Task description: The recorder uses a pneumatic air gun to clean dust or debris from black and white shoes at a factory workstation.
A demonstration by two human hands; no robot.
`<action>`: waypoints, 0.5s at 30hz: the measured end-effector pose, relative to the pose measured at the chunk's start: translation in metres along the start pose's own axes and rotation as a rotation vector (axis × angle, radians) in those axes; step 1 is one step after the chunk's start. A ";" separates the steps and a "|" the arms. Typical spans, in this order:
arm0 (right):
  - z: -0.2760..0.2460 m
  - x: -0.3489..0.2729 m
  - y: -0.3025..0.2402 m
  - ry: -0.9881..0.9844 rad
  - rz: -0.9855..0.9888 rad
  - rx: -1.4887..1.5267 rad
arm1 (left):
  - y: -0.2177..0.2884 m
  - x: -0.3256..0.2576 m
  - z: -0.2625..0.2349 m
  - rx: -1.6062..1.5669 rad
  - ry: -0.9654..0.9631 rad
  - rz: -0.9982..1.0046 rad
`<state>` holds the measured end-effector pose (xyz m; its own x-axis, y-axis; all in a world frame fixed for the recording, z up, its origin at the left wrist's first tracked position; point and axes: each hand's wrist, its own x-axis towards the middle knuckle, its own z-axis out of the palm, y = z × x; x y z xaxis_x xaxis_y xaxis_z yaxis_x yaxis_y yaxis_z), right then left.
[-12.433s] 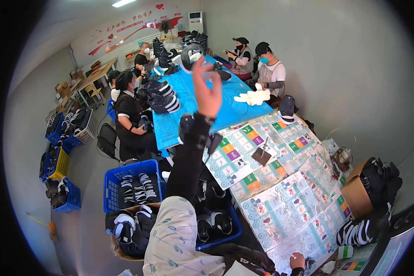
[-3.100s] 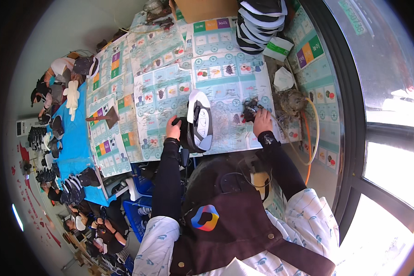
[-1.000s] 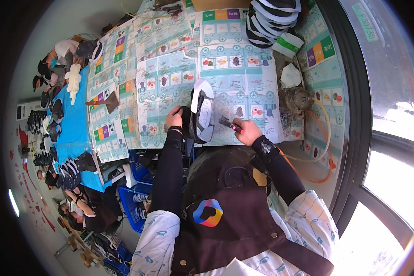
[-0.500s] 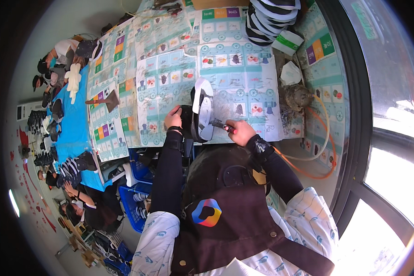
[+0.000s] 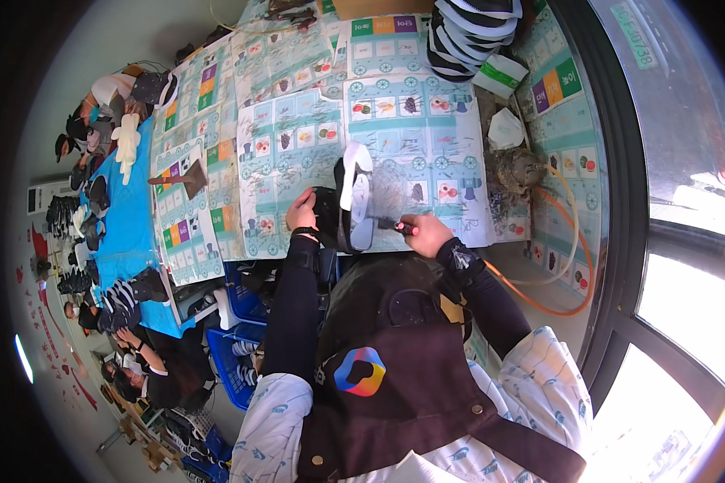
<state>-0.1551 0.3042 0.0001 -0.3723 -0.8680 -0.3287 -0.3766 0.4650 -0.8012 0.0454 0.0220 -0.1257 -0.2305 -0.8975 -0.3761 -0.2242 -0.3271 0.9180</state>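
Observation:
My left hand (image 5: 302,214) grips a black and white shoe (image 5: 353,197) at its black upper, with the white sole turned to the right. My right hand (image 5: 427,235) holds a thin tool with a red handle (image 5: 396,227), its tip against the sole's side. Both hands are over a table covered with printed paper sheets (image 5: 427,129), close to my chest.
A stack of black and white shoes (image 5: 471,28) lies at the table's far end, with a white box (image 5: 499,76) and a white mask (image 5: 505,129). An orange hose (image 5: 572,266) loops at the right. Other people sit at the blue-covered table (image 5: 129,217) on the left. Blue crates (image 5: 238,354) stand below.
My right hand has brought the red-handled tool left to the shoe's sole. Before that my view swung from the room down to the table.

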 end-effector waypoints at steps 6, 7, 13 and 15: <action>-0.026 -0.009 0.011 -0.034 -0.019 0.055 | 0.065 -0.050 0.022 -0.089 -0.115 -0.056; -0.031 -0.012 0.010 0.001 -0.056 0.142 | 0.079 -0.058 0.025 -0.160 -0.141 -0.024; -0.034 -0.002 -0.005 0.142 -0.086 0.221 | 0.077 -0.020 -0.009 -0.118 -0.291 -0.192; -0.017 0.009 0.002 0.084 -0.071 -0.018 | 0.065 -0.010 -0.013 -0.021 -0.262 -0.298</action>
<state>-0.1738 0.3002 0.0040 -0.4140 -0.8814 -0.2274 -0.4196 0.4065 -0.8116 0.0450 0.0058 -0.0606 -0.3926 -0.6573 -0.6433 -0.2989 -0.5703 0.7652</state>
